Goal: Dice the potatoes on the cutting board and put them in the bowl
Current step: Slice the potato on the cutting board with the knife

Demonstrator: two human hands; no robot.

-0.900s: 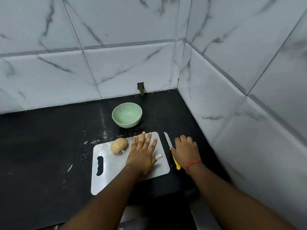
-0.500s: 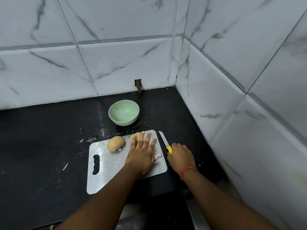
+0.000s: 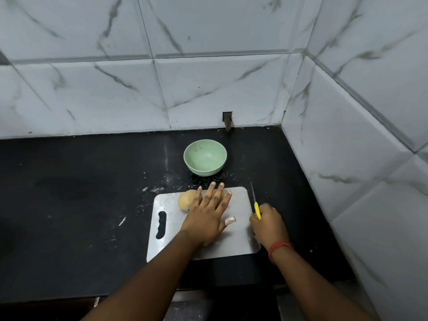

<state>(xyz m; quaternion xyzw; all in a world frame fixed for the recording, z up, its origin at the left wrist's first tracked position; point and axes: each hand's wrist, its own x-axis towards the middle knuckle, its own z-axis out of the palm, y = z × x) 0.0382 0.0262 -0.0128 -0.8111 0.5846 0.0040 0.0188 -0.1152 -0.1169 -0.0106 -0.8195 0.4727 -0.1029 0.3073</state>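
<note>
Black counter (image 3: 69,205) in a tiled corner. Cutting board (image 3: 238,242) at its near edge. Left hand (image 3: 206,218) flat, fingers spread, over the board's far edge, touching one potato (image 3: 185,199); a second may lie beneath, cannot tell. Right hand (image 3: 269,224) grips knife (image 3: 256,208) at the board's right edge. Green bowl (image 3: 205,157) beyond holds nothing. Dicing not begun; next: steady potato, bring blade over.

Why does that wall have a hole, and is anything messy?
A small broken notch gapes in the white marble-look tile wall behind the pale green bowl. White crumbs speckle the black stone counter.
</note>
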